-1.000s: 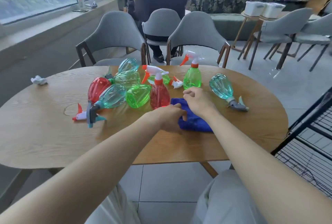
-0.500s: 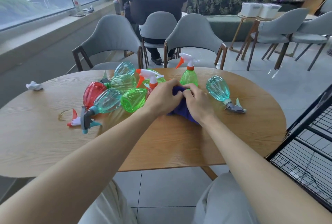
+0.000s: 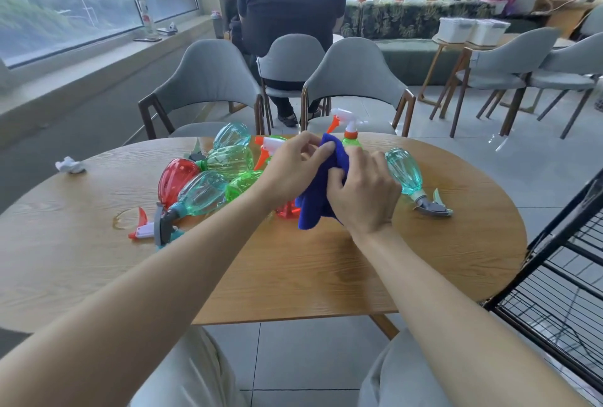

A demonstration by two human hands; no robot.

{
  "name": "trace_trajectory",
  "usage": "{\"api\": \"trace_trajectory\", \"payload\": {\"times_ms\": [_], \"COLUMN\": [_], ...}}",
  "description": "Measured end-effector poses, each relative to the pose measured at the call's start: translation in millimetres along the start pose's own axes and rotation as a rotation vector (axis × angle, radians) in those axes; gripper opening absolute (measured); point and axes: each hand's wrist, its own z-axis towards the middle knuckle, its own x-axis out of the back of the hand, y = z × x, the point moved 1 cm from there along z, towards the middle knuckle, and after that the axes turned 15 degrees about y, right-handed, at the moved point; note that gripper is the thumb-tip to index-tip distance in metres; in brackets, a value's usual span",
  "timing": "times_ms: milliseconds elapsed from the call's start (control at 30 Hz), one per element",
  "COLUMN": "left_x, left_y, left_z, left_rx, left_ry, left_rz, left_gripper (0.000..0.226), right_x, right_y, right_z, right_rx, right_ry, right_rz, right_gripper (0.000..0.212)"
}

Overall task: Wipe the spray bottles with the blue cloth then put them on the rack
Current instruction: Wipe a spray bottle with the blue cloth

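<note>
Both hands hold the blue cloth (image 3: 318, 197) up above the wooden table (image 3: 293, 276). My left hand (image 3: 293, 168) pinches its top edge; my right hand (image 3: 362, 191) grips its right side. Behind the cloth a red spray bottle (image 3: 288, 210) is mostly hidden. Several bottles lie in a pile to the left: a red one (image 3: 176, 178), a teal one (image 3: 202, 192), green ones (image 3: 239, 183). A green bottle (image 3: 350, 134) stands upright behind the cloth. Another teal bottle (image 3: 404, 171) lies on its side at the right.
A black wire rack (image 3: 561, 276) stands at the table's right. Grey chairs (image 3: 355, 80) line the far side, and a person in black sits with their back to me beyond them. A crumpled white tissue (image 3: 69, 165) lies at the table's left edge.
The cloth has been lifted off the table, from flat under my hands to bunched and raised between them in front of the bottles.
</note>
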Motion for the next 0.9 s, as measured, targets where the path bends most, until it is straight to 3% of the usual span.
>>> {"api": "trace_trajectory", "payload": {"times_ms": [100,167,200,300,400,467,533,733,800,900], "left_x": [7,10,11,13,14,15,20,51,67,87], "left_y": [-6,-12,-13,-17,-17,-20,-24,-38,-47,-65], "left_z": [-3,-5,-6,-3,-1,-2,-5,-22,-28,-32], "left_rx": [0.073,0.086,0.089,0.074,0.034,-0.014,-0.05,-0.053,-0.001,0.138], "left_ry": [-0.171,-0.216,-0.198,-0.086,0.024,0.066,0.097,0.244,0.319,0.314], "left_rz": [-0.034,-0.034,-0.023,0.014,0.06,0.088,0.116,0.354,0.431,0.425], "left_gripper": [0.034,0.026,0.024,0.032,0.03,0.027,0.026,0.037,0.045,0.031], "right_x": [-5,-7,-8,-9,-11,-13,-13,-29,-35,-39], "right_y": [1,-1,-2,-5,-9,-12,-20,-45,-59,-78], "right_z": [0,4,7,15,15,9,5,-10,-15,-23], "right_rx": [-0.117,-0.395,-0.562,-0.957,-1.253,-1.367,-1.368,-1.29,-1.164,-0.867], "right_ry": [-0.013,-0.152,-0.235,-0.401,-0.645,-0.777,-0.849,-0.845,-0.833,-0.892], "right_rz": [0.147,0.334,0.412,0.589,0.833,0.979,1.041,0.935,0.841,0.725], "right_gripper": [0.01,0.006,0.001,0.015,0.006,0.029,0.04,0.038,0.034,0.038]}}
